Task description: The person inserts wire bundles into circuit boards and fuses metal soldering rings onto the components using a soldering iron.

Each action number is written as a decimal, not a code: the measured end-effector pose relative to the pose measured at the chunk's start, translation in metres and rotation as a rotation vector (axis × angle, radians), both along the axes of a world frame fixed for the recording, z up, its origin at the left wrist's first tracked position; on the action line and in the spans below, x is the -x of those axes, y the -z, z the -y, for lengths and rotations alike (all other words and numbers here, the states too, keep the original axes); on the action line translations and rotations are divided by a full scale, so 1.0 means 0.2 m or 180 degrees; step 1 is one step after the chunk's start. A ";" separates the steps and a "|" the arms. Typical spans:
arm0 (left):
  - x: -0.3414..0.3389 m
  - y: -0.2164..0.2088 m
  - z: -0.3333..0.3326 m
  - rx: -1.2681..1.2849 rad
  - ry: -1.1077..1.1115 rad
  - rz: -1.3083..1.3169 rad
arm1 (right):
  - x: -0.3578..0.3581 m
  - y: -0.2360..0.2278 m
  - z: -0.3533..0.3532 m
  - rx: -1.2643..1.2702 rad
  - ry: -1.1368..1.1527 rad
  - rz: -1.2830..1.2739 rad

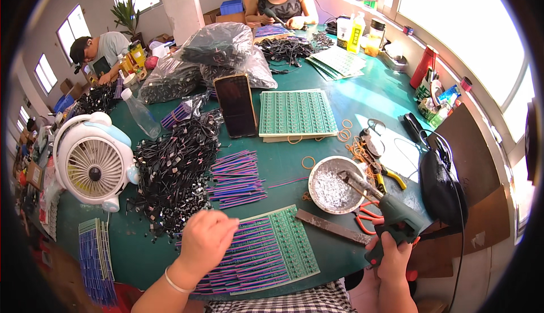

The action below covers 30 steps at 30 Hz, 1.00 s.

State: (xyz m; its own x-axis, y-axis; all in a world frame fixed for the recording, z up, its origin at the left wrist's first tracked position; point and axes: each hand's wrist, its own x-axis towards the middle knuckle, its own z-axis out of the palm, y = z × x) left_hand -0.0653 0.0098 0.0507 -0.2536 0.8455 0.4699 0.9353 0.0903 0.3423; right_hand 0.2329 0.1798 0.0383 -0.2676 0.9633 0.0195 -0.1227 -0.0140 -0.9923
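My right hand (392, 256) grips a dark green soldering gun (401, 218), its metal tip reaching over the rim of a round bowl (313, 195). Silvery white flakes (333, 189) fill that bowl. Fingers curled together, my left hand (207, 239) is closed above a green circuit board panel (294, 242); whether anything small is pinched there is hidden. Rows of purple and blue wires (249, 262) lie across the panel's left part. Beyond it rests a loose batch of similar wires (235, 180).
Black cables (175, 171) heap beside a white fan (93, 165). A phone (235, 106) stands near stacked circuit panels (297, 112). Close to the soldering gun lie a flat metal bar (331, 226), red-handled pliers (365, 216), yellow-handled cutters (391, 180) and a black case (442, 182). Two people work farther back.
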 end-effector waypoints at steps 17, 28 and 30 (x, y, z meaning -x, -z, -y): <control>0.34 0.20 -0.49 0.0673 -0.0052 -0.0136 | 0.13 0.13 0.01 0.1005 -0.0451 -0.0929; 0.38 0.23 -0.45 0.0263 0.0161 -0.0171 | 0.19 0.22 0.04 0.1012 -0.0457 -0.1183; 0.36 0.18 -0.45 0.0221 -0.0033 0.0230 | 0.19 0.21 0.05 0.0987 -0.0453 -0.1170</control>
State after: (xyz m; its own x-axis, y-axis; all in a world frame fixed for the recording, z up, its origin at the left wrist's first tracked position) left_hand -0.1368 0.0992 0.0146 -0.2936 0.8726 0.3904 0.9072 0.1257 0.4015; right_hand 0.1956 0.1703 -0.0031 -0.4261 0.8931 -0.1443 -0.4390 -0.3435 -0.8302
